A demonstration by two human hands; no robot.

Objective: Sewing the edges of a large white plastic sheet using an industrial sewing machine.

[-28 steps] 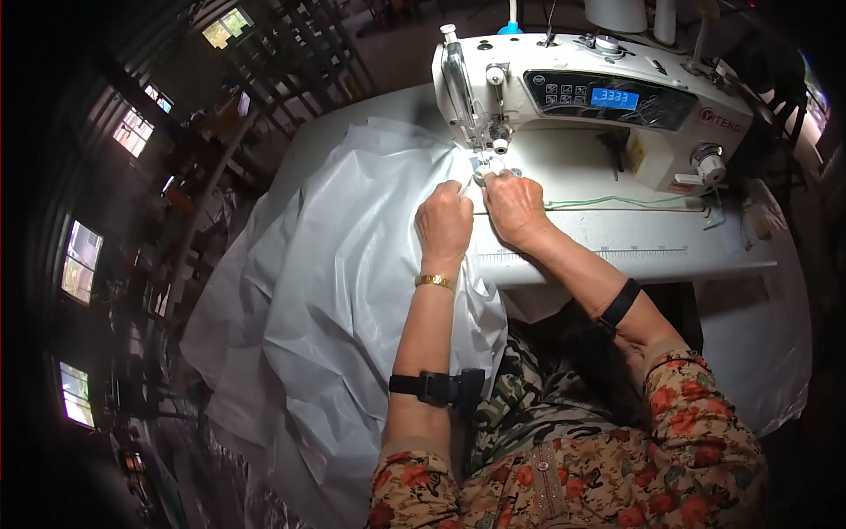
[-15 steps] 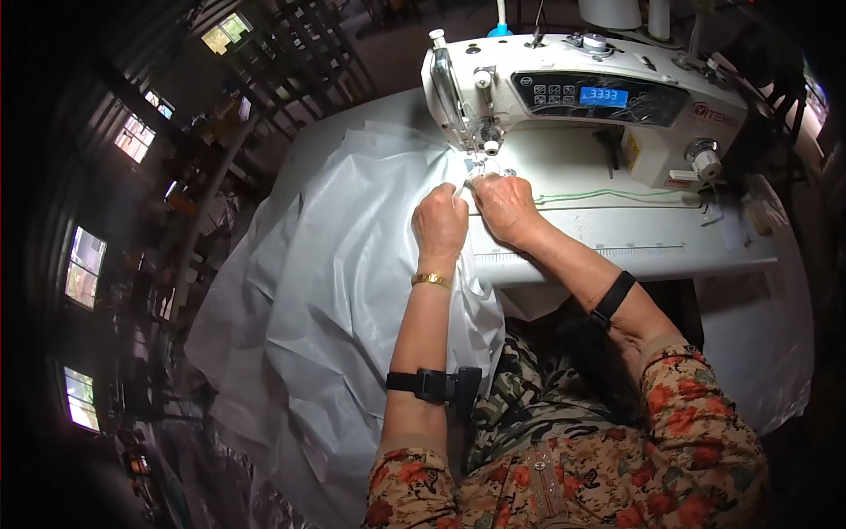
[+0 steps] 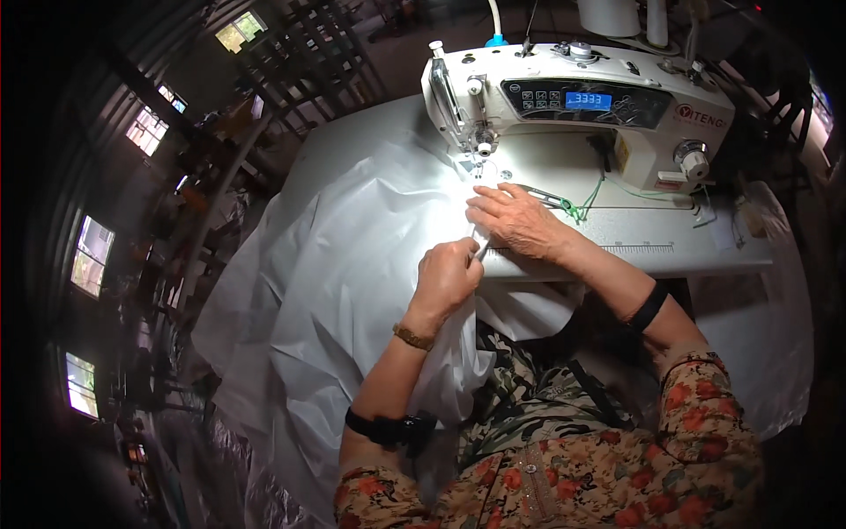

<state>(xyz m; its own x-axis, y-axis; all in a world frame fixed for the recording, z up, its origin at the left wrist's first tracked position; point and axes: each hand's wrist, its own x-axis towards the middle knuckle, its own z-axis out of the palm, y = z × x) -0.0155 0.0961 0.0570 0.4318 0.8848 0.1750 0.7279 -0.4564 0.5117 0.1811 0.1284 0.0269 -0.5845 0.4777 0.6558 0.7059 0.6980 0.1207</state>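
A large sheet of thin, pale grey-white fabric [image 3: 352, 238] spreads over the left of the sewing table and hangs down in folds. My left hand [image 3: 445, 278] is closed on its edge, pinching it near the table's front. Just beyond, my right hand [image 3: 522, 222] lies with fingers stretched out over the fabric edge, close in front of the needle and presser foot [image 3: 478, 167]. The white sewing machine [image 3: 608, 97] has its lamp lit over this spot. Beside my right fingers lie metal thread snips [image 3: 545, 196], partly hidden by the hand, with a bunched green cord [image 3: 579, 210].
A ruler scale [image 3: 617, 245] runs along the table's front edge. White thread cones [image 3: 610, 13] stand behind the machine. Clear plastic sheeting [image 3: 749, 344] hangs at the right. Dark racks [image 3: 308, 53] stand at the back left.
My left hand has drawn back toward me with the fabric edge. My right hand has spread its fingers and shifted slightly nearer. Snips now show beside it, and the stretched green cord has bunched up.
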